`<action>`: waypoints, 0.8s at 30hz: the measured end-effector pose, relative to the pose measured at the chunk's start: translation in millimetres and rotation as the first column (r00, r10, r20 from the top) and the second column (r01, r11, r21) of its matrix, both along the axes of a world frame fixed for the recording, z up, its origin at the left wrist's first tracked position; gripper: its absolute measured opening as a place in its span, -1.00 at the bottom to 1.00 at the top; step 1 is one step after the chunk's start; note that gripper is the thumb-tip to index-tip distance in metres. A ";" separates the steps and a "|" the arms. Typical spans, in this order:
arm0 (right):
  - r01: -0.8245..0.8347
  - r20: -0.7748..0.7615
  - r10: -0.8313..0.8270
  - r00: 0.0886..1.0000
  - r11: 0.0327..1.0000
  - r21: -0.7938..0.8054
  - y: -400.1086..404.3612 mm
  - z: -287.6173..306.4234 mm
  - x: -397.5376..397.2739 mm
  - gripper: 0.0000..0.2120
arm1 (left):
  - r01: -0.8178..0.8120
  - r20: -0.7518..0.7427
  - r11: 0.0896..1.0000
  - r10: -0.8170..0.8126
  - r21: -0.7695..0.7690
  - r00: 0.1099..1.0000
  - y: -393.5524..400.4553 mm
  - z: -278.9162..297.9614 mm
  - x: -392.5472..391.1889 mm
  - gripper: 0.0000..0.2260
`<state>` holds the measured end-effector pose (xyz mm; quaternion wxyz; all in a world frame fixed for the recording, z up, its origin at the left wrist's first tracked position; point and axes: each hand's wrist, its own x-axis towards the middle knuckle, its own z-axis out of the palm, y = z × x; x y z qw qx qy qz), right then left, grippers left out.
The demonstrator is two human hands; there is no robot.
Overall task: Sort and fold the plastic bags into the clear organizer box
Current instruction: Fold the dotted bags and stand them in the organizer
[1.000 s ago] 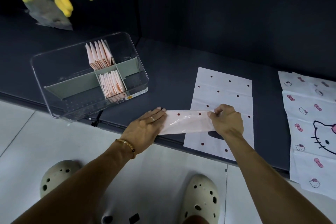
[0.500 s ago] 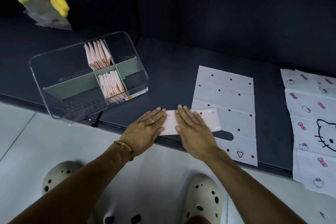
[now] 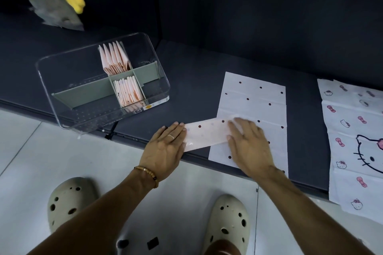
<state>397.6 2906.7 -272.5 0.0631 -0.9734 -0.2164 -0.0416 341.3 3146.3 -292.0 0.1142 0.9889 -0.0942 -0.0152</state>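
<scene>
Two flat hands (image 3: pixel 163 149) (image 3: pixel 248 145) (both pressing) one strip (image 3: pixel 204 135)

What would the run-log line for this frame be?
left hand flat on strip end | right hand flat on folded bag strip | organizer box holds two folded stacks | dotted bag underneath
</scene>
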 end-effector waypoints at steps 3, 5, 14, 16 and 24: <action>-0.149 -0.008 0.149 0.989 0.988 -0.043 33.5 1.5 -18.7 -0.75 | -0.065 0.043 0.997 0.064 0.035 0.997 -6.7 4.1 -8.3 -0.58; -0.129 -0.052 0.126 0.991 0.989 -0.070 43.5 0.0 -25.2 -0.76 | -0.054 -0.042 0.998 0.056 0.036 0.998 -4.1 4.4 -10.8 -0.46; -0.121 0.026 0.122 0.992 0.992 -0.039 42.1 -1.9 -21.7 -0.80 | 0.140 -0.080 0.990 -0.140 -0.014 0.987 15.5 10.9 7.4 -0.57; -0.153 0.067 0.156 0.985 0.987 -0.049 44.3 -1.6 -21.4 -0.82 | 0.143 -0.031 0.990 -0.144 -0.020 0.989 12.8 12.8 8.7 -0.63; -0.123 0.153 0.118 0.981 0.992 0.023 59.4 -2.6 -17.5 -0.80 | 0.053 -0.080 0.983 -0.068 -0.178 0.994 13.0 20.5 15.8 -0.57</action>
